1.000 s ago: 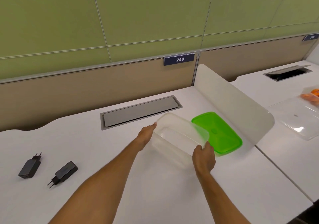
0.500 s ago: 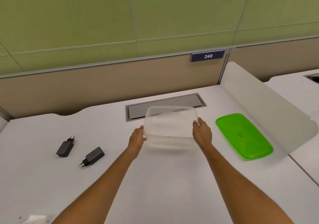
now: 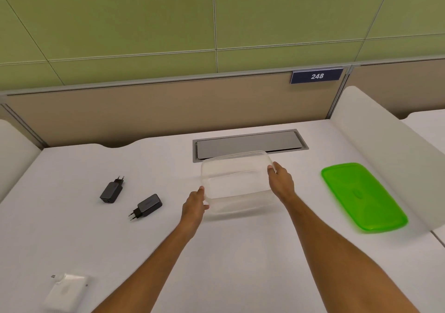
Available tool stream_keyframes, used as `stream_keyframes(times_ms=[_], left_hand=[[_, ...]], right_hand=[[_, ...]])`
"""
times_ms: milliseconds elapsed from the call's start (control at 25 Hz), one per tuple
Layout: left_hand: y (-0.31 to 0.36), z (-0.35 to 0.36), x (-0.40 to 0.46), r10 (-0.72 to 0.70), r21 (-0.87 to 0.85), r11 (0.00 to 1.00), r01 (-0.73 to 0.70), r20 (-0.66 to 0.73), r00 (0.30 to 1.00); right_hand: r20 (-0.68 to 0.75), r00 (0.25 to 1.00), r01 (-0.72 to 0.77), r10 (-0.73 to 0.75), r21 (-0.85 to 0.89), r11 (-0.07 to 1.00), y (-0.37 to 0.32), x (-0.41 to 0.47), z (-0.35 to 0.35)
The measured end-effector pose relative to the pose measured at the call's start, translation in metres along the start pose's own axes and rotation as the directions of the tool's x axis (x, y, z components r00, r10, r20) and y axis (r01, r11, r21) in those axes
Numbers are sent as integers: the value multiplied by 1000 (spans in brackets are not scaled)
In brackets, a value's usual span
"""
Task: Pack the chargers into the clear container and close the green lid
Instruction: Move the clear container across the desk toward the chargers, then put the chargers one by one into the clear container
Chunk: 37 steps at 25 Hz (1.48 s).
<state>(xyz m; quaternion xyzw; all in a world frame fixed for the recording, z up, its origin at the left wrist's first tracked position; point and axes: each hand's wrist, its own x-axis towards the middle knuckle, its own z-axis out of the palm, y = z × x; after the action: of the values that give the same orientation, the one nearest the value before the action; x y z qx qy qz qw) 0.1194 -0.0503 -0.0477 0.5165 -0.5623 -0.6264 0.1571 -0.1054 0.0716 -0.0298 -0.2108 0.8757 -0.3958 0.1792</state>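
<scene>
The clear container (image 3: 237,182) sits mid-desk, open side up, with nothing inside. My left hand (image 3: 194,205) grips its near left corner and my right hand (image 3: 280,181) grips its right end. The green lid (image 3: 362,196) lies flat on the desk to the right, apart from the container. Two black chargers lie to the left: one (image 3: 111,189) farther back with its prongs pointing away, the other (image 3: 147,206) nearer the container with its prongs toward me. A white charger (image 3: 66,292) lies at the near left.
A grey cable hatch (image 3: 248,143) is set into the white desk (image 3: 240,252) just behind the container. A white divider panel (image 3: 390,158) rises at the right behind the lid, and another (image 3: 14,153) at the left. A tan partition closes the back.
Both hands have carried the container left, away from the lid, and brought it level in front of the hatch. The view has swung left, bringing the white charger into sight.
</scene>
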Motion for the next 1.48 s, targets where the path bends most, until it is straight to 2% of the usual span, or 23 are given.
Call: stream_keyframes(times_ms=[280, 360, 480, 600, 680, 800, 920, 1000, 1200, 1480], left_hand=[[-6, -6, 0, 36, 43, 998, -38, 42, 998], [-9, -9, -2, 56, 70, 996, -60, 52, 997], [-22, -21, -8, 141, 225, 963, -148, 47, 989], [-52, -46, -11, 260, 503, 824, -258, 68, 963], [-76, -67, -10, 324, 688, 656, -310, 115, 939], [-105, -90, -9, 361, 847, 407, -343, 196, 912], [-119, -103, -10, 350, 909, 252, -331, 233, 907], [-123, -108, -10, 333, 923, 205, -326, 247, 910], [-130, -110, -8, 327, 939, 151, -310, 248, 912], [-135, -110, -7, 365, 934, 173, -314, 236, 901]], right_hand=[[28, 998, -57, 55, 60, 997, 11, -6, 6], [6, 999, -46, 46, 14, 999, 9, -8, 7], [-149, 986, 51, -81, -197, 979, -3, -12, 12], [-208, 934, 230, -291, -275, 934, -29, -22, 24], [-157, 887, 363, -435, -348, 864, -49, -33, 39], [-27, 771, 560, -636, -448, 697, -74, -53, 65], [165, 652, 703, -741, -497, 508, -92, -73, 97], [281, 603, 759, -746, -489, 430, -101, -83, 118], [521, 523, 842, -674, -439, 314, -107, -100, 165], [676, 511, 860, -531, -388, 332, -117, -104, 216]])
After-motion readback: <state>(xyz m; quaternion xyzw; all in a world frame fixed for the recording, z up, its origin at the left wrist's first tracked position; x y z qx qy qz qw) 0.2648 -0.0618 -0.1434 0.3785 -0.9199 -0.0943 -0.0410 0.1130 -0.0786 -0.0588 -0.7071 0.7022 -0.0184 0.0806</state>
